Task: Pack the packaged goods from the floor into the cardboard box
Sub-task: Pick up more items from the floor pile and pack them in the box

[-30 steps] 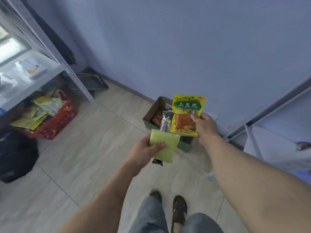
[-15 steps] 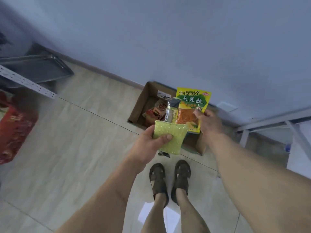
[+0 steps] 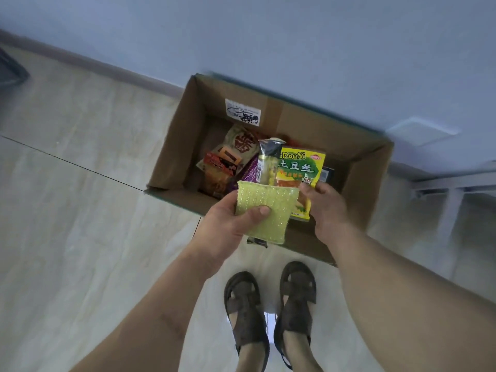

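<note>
Hands hover over the open cardboard box [image 3: 185,116], which sits on the tiled floor [image 3: 80,210] against the wall. The left hand [image 3: 228,221] grips a green sponge-like pack [image 3: 271,208], thumb on top, together with a slim silver-topped packet [image 3: 268,162] behind it. The right hand [image 3: 326,208] pinches a yellow snack bag [image 3: 303,167]. More snack packets [image 3: 228,162] lie inside the box

wall [image 3: 268,36]: pale blue, fills top of frame | skirting [image 3: 94,64]: grey-brown, slants from upper left | floor [image 3: 67,197]: glossy beige tiles, dark joints | rack legs [image 3: 451,208]: white, right edge
</note>
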